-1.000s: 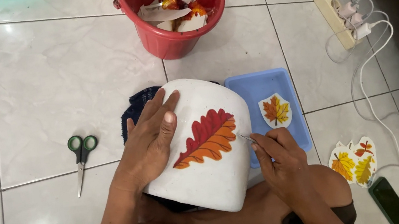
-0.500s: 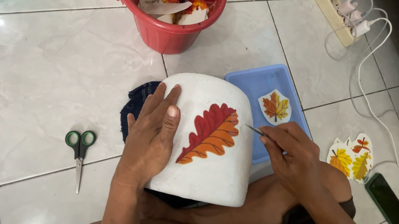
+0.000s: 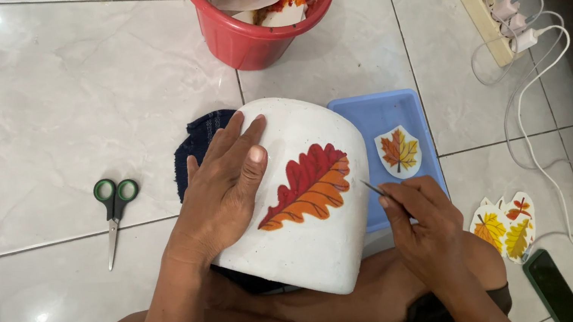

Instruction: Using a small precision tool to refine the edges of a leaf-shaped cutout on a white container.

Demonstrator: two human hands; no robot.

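Now the white pot (image 3: 308, 203) is seen lying tilted across the person's lap, steadied by the left hand (image 3: 222, 190), which is spread flat and open on its side beside the red-and-orange leaf decal (image 3: 306, 187). A thin pointed tool (image 3: 371, 187) is pinched in the closed right hand (image 3: 422, 220). Compared with a second ago, that hand has been drawn back from the decal's edge, so the tool tip is held just off the pot, over the blue tray (image 3: 382, 111).
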